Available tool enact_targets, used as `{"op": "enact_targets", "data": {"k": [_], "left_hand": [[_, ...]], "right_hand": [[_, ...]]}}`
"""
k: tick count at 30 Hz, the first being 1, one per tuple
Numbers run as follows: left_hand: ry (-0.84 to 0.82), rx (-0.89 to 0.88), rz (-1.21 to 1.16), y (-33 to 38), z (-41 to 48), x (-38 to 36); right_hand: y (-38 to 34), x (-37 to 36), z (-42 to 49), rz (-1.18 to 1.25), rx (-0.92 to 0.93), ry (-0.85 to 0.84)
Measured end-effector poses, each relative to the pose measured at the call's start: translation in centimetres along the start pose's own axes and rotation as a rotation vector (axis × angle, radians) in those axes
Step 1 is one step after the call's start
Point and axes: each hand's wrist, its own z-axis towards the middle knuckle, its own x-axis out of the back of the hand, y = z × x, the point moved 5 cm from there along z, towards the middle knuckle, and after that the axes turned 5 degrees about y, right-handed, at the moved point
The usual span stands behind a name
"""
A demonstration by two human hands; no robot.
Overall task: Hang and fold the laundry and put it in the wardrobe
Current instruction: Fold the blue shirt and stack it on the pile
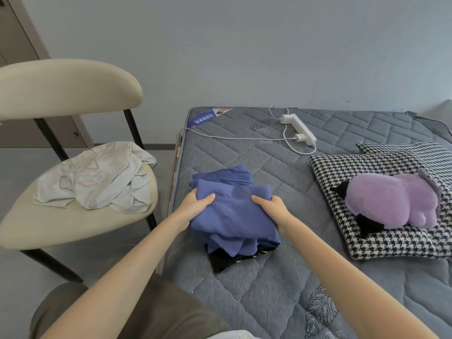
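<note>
The blue garment point(232, 206) lies folded into a thick bundle near the left edge of the mattress point(269, 302). Its long axis runs from the person toward the wall and leans slightly left at the far end. Its loose folded ends point toward the person, and a second layer of the same blue shows at the far end. It rests on a black garment point(227, 261) with small yellow marks, which shows only at the near end. The left hand point(195, 204) grips the bundle's left side and the right hand point(271, 209) its right side. Each thumb lies on top of the cloth and the fingers curl round the edge and out of sight. Just left of the mattress stands a cream chair point(61, 226), and on its seat lies a crumpled white garment point(97, 182) with a pale print. Toward the mattress's right edge lies a houndstooth pillow point(354, 167), and a purple plush point(396, 199) with black ears rests on it. A second houndstooth pillow point(403, 148) shows just behind the first. Near the far edge lies a white power strip point(299, 129) with plugs in it, and a white cable point(232, 137) runs from it to the left edge. A blue label point(205, 117) sits at the far left corner.
</note>
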Motion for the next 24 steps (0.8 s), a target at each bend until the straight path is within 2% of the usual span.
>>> {"op": "enact_targets", "data": {"k": [7, 12, 17, 22, 24], "left_hand": [[0.002, -0.334, 0.424, 7.9, 1.8, 1.9], [0.060, -0.529, 0.744, 12.5, 3.2, 1.5], [0.071, -0.621, 0.900, 14.1, 4.5, -0.4], [-0.027, -0.559, 0.946, 11.0, 6.1, -2.6], [-0.022, -0.498, 0.983, 9.0, 6.5, -3.0]], "right_hand": [[-1.9, -0.3, -3.0, 0.509, -0.222, -0.258], [-2.1, -2.3, -4.6, 0.639, -0.251, -0.359], [-1.4, -4.0, -4.7, 0.773, -0.347, -0.403], [2.1, -4.2, -3.6, 0.566, -0.430, -0.240], [3.6, -3.6, -3.2, 0.399, -0.451, -0.246]]}}
